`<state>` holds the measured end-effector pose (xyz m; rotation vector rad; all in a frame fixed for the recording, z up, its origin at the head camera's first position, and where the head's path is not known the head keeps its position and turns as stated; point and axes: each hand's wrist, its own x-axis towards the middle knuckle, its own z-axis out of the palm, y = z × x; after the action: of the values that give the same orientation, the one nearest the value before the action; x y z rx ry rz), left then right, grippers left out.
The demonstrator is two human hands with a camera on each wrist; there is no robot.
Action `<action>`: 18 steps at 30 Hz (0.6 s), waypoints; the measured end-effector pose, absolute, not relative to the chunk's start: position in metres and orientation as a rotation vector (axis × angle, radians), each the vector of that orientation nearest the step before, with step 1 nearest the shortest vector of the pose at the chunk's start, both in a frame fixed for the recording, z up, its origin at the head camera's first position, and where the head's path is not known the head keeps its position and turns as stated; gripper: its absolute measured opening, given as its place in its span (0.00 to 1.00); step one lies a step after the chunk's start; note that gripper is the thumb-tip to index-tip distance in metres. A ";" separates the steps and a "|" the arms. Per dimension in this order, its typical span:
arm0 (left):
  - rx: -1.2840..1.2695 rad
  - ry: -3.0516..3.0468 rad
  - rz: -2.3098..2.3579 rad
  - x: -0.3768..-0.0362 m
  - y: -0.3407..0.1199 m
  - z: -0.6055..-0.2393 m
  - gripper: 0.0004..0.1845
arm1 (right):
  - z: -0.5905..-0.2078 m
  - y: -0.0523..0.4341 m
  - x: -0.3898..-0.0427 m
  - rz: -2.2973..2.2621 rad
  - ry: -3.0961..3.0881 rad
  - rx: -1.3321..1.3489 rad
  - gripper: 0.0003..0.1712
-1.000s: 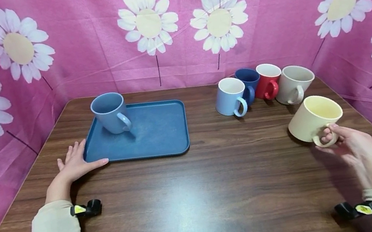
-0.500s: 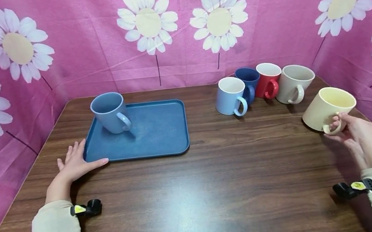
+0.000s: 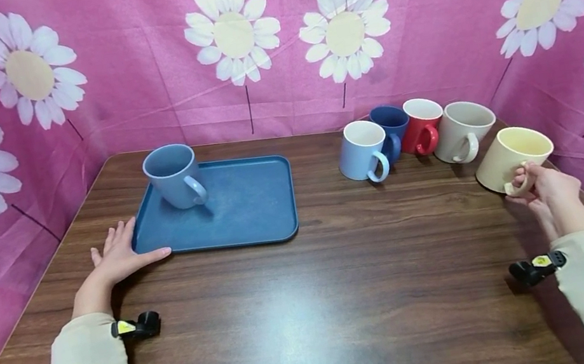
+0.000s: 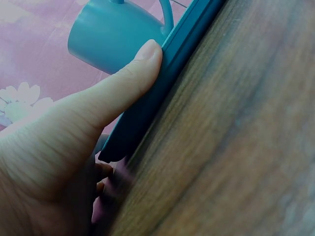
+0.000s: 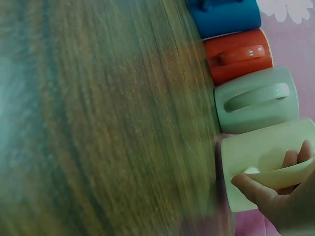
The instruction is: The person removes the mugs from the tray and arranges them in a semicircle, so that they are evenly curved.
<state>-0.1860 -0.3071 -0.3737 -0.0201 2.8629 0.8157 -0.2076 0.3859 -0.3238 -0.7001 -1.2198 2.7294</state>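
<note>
**A:** Which step is being carried out, working from the near edge of the counter [image 3: 313, 307] outward?

**B:** Nearest the person, only the two cream sleeves are being shown, each with a small black wrist camera. Further out, the left hand [image 3: 119, 257] is being laid flat against the near left corner of the blue tray [image 3: 250, 208] — in the left wrist view the thumb [image 4: 123, 81] is being pressed along the tray's rim. The tray appears to be steadied, not lifted.

**A:** And the right side?

**B:** The cream mug [image 3: 514, 157] is being held by its handle in the right hand [image 3: 546, 194], tilted, at the right end of the mug row near the counter's far right edge. Whether its base is being rested on the counter cannot be told.

**A:** How is each grip being kept?

**B:** The left one is being kept wide, fingers straight and spread. The right one is being kept narrow — fingers are being curled through and round the handle, as the right wrist view confirms.

**A:** What is being called for next, as a judgement?

**B:** The mug is probably being handled between row and tray; an upright, level carry is being called for, clear of the grey-white mug [image 3: 460, 129] just beside it. Beyond, the red mug [image 3: 421, 125], dark blue mug [image 3: 389, 120] and light blue mug [image 3: 361, 151] are being left standing, and a grey-blue mug [image 3: 175, 176] is being carried on the tray's far left corner.
</note>
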 end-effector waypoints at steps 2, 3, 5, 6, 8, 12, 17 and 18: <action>-0.021 2.865 0.813 -0.186 -0.307 -0.374 0.59 | -0.325 0.386 -0.210 2.773 -1.224 -0.668 0.13; -0.022 2.866 0.813 -0.186 -0.307 -0.374 0.59 | -0.326 0.386 -0.211 2.811 -1.205 -0.644 0.13; -0.023 2.867 0.808 -0.186 -0.307 -0.374 0.59 | -0.327 0.385 -0.213 2.808 -1.205 -0.622 0.12; -0.024 2.868 0.806 -0.186 -0.307 -0.374 0.59 | -0.328 0.385 -0.213 2.803 -1.213 -0.612 0.12; -0.024 2.867 0.804 -0.186 -0.307 -0.374 0.59 | -0.329 0.384 -0.214 2.794 -1.222 -0.602 0.14; -0.027 2.866 0.804 -0.186 -0.308 -0.374 0.59 | -0.331 0.381 -0.217 2.762 -1.247 -0.614 0.18; -0.032 2.867 0.812 -0.185 -0.308 -0.374 0.59 | -0.330 0.378 -0.219 2.775 -1.217 -0.653 0.16; -0.033 2.867 0.814 -0.185 -0.308 -0.374 0.59 | -0.329 0.378 -0.219 2.774 -1.209 -0.667 0.15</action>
<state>-0.1853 -0.3080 -0.3744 -0.0326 2.8665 0.8138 -0.2193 0.3777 -0.3294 -0.6673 -1.2092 2.7736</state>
